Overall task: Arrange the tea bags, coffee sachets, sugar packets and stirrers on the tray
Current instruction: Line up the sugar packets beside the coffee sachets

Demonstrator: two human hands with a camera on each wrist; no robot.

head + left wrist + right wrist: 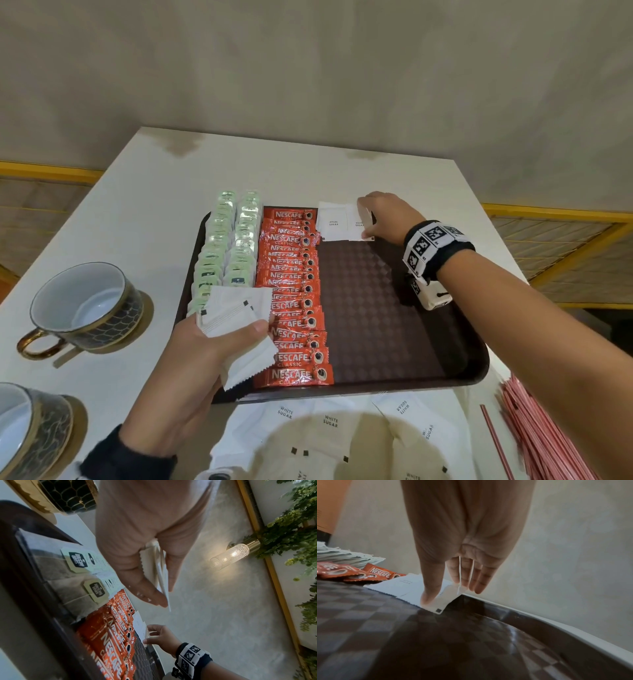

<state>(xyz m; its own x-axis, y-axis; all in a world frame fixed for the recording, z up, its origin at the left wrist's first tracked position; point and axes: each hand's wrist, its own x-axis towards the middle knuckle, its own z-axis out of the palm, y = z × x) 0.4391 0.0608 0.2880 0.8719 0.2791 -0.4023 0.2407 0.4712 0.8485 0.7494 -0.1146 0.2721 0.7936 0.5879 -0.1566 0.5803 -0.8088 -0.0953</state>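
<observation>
R hand point(383, 216) pinching sugar packet point(444, 601), tray point(394, 308) far corner

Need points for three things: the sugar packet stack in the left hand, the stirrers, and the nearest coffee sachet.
sugar packet stack point(236, 308), head view, on the top packet's white face above the thumb.
stirrers point(534, 428), head view, mid-bundle on the table right of the tray.
nearest coffee sachet point(293, 375), head view, on its red printed face.

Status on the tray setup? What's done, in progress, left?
Done: tea bags and coffee sachets fill two columns on the tray. In hand: right hand sets sugar packets at the far edge; left hand holds a stack. Left: loose sugar packets and stirrers on the table.
</observation>
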